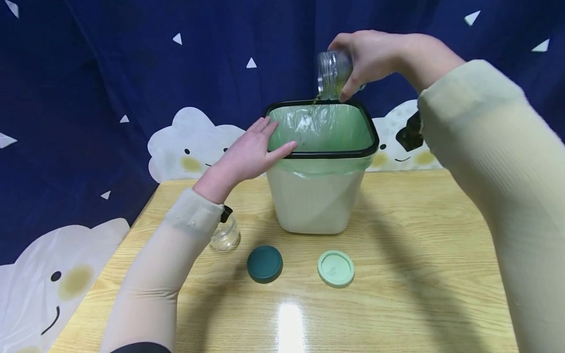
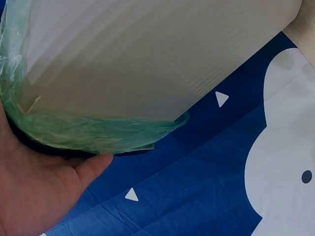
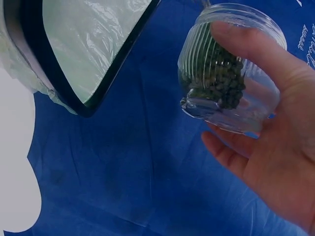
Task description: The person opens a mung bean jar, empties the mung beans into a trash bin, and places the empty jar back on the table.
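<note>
My right hand (image 1: 368, 56) grips a clear glass jar (image 1: 328, 73), tipped on its side above the back rim of a trash bin (image 1: 315, 196). In the right wrist view, small dark green, bean-like grains (image 3: 224, 81) lie inside the ribbed jar (image 3: 197, 54). Some grains fall from its mouth toward the bin's green plastic liner (image 1: 309, 127). With fingers extended, my left hand (image 1: 249, 152) rests on the bin's black rim at the left corner. The left wrist view shows that hand (image 2: 44, 187) against the rim, beside the folded-over liner (image 2: 98, 132).
A dark teal lid (image 1: 265, 264) and a pale green lid (image 1: 336, 268) lie on the wooden table (image 1: 397, 304) before the bin. Another glass jar (image 1: 226, 235) stands at the left, partly behind my left sleeve. A blue curtain (image 1: 212, 59) hangs behind.
</note>
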Tool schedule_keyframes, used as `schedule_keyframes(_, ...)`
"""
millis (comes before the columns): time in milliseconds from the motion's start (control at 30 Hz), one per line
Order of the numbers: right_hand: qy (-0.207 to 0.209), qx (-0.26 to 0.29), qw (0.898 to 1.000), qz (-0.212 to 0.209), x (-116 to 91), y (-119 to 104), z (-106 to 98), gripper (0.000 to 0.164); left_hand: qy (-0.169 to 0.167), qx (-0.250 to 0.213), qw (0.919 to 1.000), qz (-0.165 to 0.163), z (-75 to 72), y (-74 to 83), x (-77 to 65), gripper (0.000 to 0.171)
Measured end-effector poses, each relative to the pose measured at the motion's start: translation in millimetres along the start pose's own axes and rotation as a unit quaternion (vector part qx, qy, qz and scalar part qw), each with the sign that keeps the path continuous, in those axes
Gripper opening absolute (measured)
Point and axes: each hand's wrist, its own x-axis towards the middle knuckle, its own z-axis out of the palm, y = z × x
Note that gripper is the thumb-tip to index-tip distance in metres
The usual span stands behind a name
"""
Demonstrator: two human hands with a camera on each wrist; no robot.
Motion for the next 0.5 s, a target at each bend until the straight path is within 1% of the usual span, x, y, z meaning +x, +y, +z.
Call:
schedule_keyframes(233, -0.011, -0.008, 1.0, -0.006, 0.0, 0.0, -1.3, 0.102, 0.0, 0.002, 1.0, -0.003, -1.3, -0.7, -1.4, 0.09)
schedule_keyframes(500, -0.007, -0.001, 1.0, 0.004, -2.7, 5.2, -1.9, 0.104, -0.005, 0.002, 1.0, 0.0, -2.3, 1.6, 0.9, 0.09)
